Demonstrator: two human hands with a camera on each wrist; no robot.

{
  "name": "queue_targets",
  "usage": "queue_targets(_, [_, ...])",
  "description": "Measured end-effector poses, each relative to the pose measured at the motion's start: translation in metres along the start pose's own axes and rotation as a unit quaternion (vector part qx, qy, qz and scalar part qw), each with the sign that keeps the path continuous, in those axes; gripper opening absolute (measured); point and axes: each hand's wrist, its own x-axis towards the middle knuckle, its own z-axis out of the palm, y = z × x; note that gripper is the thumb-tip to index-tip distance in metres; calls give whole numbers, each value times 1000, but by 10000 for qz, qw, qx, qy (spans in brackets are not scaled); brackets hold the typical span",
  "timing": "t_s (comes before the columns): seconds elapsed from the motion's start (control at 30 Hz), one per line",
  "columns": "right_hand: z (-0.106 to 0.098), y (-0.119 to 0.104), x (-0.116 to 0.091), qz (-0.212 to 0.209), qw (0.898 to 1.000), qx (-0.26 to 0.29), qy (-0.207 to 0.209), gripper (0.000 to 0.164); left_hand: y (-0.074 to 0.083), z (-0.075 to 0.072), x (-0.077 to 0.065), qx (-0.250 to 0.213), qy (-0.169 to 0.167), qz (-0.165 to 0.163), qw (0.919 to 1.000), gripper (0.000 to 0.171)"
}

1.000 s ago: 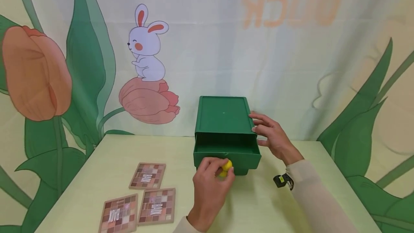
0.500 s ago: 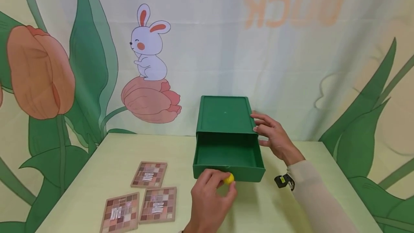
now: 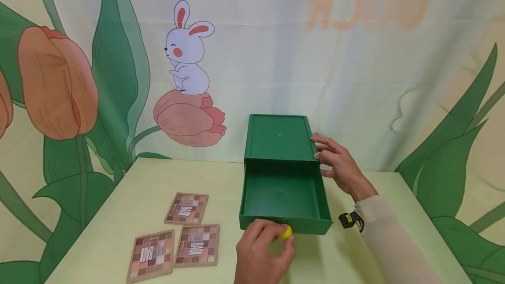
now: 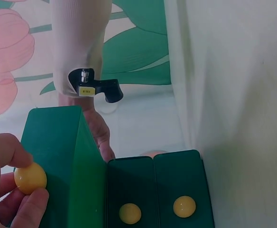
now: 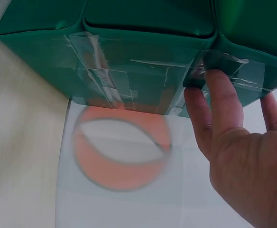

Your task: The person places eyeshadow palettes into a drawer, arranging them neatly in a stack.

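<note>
In the head view a green drawer unit [image 3: 279, 138] stands at the back of the table, its top drawer [image 3: 325, 220] pulled far out with a bare green bottom showing. My left hand [image 3: 261, 253] pinches the round yellow knob [image 3: 286, 232] on that drawer's front between thumb and fingers. The left wrist view shows the same knob [image 4: 30, 178] in the fingers. Two lower drawers there have their own yellow knobs [image 4: 130, 213] and sit pushed in. My right hand [image 3: 342, 165] holds the unit's right side, fingertips against the taped green wall [image 5: 143, 71] in the right wrist view.
Three brown checkered flat cases [image 3: 197, 245] marked "BACK" lie on the table [image 3: 221, 187] to the left. A printed curtain [image 3: 252, 56] with a rabbit and tulips hangs right behind the unit. A black wrist device [image 3: 349, 220] sits at the right sleeve.
The left hand has drawn the top drawer out toward me by its knob, exposing more of the inside. The right hand stays on the unit's side. The head view has shifted slightly.
</note>
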Motion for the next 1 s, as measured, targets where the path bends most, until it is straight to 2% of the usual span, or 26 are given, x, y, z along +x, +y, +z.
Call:
queue_targets(0.27, [0, 1, 0, -15, 10000, 44, -5, 60, -2, 1, -4, -54, 117, 154, 9998, 31])
queue_targets(0.5, [2, 3, 0, 8, 10000, 78, 18, 59, -1, -6, -4, 90, -121, -8, 9999, 31])
queue_targets(0.6, [2, 3, 0, 65, 9999, 71, 42, 58, -4, -17, -4, -14, -200, -171, 9997, 33])
queue_targets(0.7, [3, 3, 0, 88, 9999, 46, 21, 59, -9, -33, -3, -47, -190, -548, 9983, 35])
queue_targets(0.83, [1, 2, 0, 40, 10000, 45, 28, 59, -22, -53, 4, 351, -68, -973, 9946, 32])
queue_targets(1.0, [1, 1, -1, 17, 9999, 100, 16, 60, -44, -74, 10, 929, 83, -1230, 9880, 34])
